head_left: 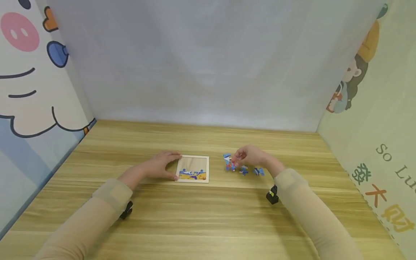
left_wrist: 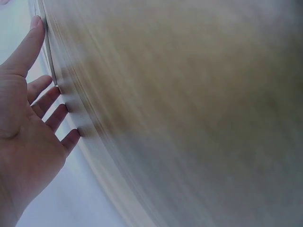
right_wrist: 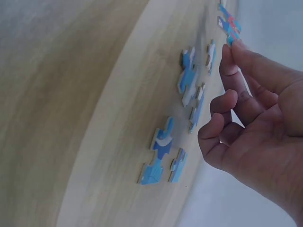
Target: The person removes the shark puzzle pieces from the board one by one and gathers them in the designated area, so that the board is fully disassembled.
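Note:
A square puzzle board [head_left: 192, 156] with a pale raised frame lies on the table, its lower part filled with pieces of a blue and yellow picture. My left hand [head_left: 159, 165] steadies the board's left side, thumb at the near corner and fingers at the far one. In the left wrist view the fingers of the left hand [left_wrist: 35, 109] are spread along an edge. To the right, my right hand [head_left: 251, 156] pinches a blue and red puzzle piece [right_wrist: 230, 26] between thumb and index finger. Its other fingers curl inward. Loose puzzle pieces [right_wrist: 162, 142] lie below the right hand [right_wrist: 255, 109].
More loose pieces [head_left: 259, 171] lie on the wood-grain table [head_left: 208, 216] to the right of the board. A pale backdrop [head_left: 208, 72] rises behind the table. Printed panels stand at the left and right. Each wrist carries a small black camera [head_left: 272, 195].

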{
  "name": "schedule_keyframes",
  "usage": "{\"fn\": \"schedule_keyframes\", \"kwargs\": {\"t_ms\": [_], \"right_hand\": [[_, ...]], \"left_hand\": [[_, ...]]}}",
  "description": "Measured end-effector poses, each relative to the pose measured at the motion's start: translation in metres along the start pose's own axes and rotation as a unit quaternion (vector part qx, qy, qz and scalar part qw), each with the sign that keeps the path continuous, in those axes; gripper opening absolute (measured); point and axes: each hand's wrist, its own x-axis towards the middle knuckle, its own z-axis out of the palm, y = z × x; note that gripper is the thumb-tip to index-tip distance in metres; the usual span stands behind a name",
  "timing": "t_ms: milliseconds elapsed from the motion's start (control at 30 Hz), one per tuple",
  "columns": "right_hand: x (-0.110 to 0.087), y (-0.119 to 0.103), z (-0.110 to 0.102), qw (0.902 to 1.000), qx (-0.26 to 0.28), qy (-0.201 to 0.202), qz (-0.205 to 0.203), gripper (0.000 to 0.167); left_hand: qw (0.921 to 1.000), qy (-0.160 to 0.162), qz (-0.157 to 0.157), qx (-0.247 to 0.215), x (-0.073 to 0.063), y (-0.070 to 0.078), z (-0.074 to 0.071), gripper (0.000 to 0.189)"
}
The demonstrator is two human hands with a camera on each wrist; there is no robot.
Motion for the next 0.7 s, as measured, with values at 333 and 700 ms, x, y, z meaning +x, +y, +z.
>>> {"fn": "schedule_keyframes", "kwargs": {"t_ms": [333,700], "right_hand": [[0.008,0.008,0.008,0.9992,-0.039,0.003,-0.008,0.010],[0.007,0.001,0.006,0.9974,-0.066,0.006,-0.028,0.012]], "left_hand": [[1.0000,-0.006,0.000,0.005,-0.001,-0.001,-0.001,0.088],[0.9999,-0.009,-0.009,0.008,0.001,0.001,-0.001,0.089]]}}
